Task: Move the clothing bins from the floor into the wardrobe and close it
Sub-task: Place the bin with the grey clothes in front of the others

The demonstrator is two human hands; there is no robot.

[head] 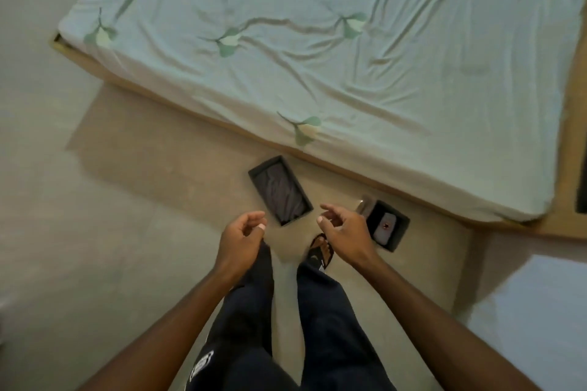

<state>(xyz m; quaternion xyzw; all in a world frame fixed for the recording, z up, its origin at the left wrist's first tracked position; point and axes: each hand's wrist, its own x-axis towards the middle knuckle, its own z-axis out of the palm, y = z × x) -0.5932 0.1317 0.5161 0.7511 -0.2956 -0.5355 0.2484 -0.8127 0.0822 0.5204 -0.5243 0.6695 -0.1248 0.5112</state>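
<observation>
Right hand [344, 230] covered the near-left corner of the smaller bin [389, 225]. Pale item inside it [385, 228] too small to identify. Left foot hidden under the left hand [243, 238]. Bed [317, 57] cut off at top and right edges.

There is 1 view, taken from the person's head and aimed steeply down and forward. Its wide lens bends straight edges near the frame borders. The bed [333, 51] serves as landmark: it fills the upper half, its near edge running diagonally from upper left to lower right, so the camera faces it at an angle from beyond that edge. The floor [95, 200] on the near side of the bed takes the lower half. Nearest the lens, both forearms enter from the bottom edge, and the legs [286, 327] stand directly below, short of the bed. No second view is present to overlap with.
</observation>
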